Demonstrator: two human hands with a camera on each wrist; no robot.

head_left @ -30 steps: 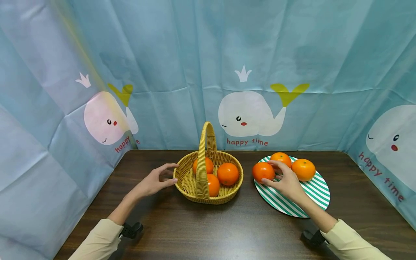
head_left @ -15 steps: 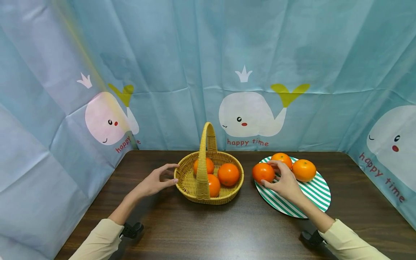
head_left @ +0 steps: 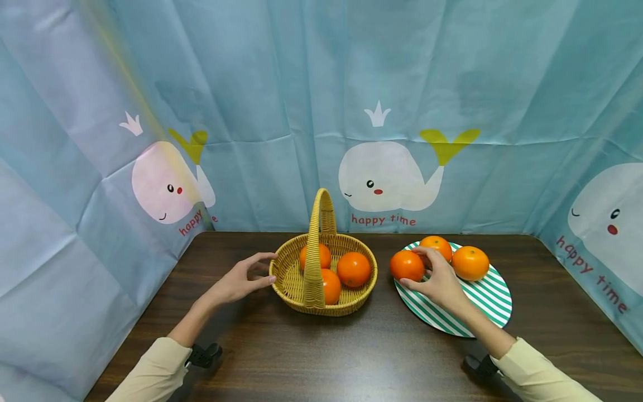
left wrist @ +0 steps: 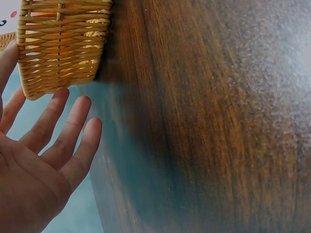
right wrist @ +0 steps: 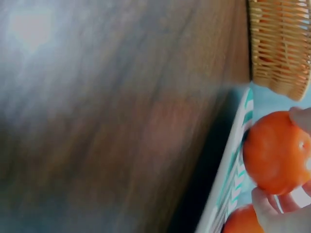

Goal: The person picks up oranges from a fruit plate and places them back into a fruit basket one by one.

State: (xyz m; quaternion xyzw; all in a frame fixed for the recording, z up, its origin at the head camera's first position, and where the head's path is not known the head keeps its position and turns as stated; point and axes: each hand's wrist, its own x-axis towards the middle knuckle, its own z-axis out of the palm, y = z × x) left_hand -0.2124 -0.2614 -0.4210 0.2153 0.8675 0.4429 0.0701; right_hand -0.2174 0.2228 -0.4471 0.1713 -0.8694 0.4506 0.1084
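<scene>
My left hand (head_left: pixel 234 281) is at the left end of a yellow wicker basket (head_left: pixel 291 306), with thumb and index finger spread at its rim. In the left wrist view its fingers (left wrist: pixel 77 114) reach fairly straight toward the woven wall. Three oranges sit in the basket, one of them (head_left: pixel 353 269) to the right of the tall handle (head_left: pixel 313 268). My right hand (head_left: pixel 440 282) grips a glossy orange (head_left: pixel 407 265) between thumb and fingers at the left edge of a green-and-white striped plate (head_left: pixel 489 301). In the right wrist view the held orange (right wrist: pixel 277 153) shows close over that edge.
Two more oranges, one at the back (head_left: pixel 436 245) and one to the right (head_left: pixel 470 263), lie on the plate behind my right hand. The dark wooden table (head_left: pixel 341 357) runs back to a blue curtain (head_left: pixel 281 111) with whale prints.
My right hand and the orange in it have shifted very slightly left against the plate. The left hand and the basket stay as they were.
</scene>
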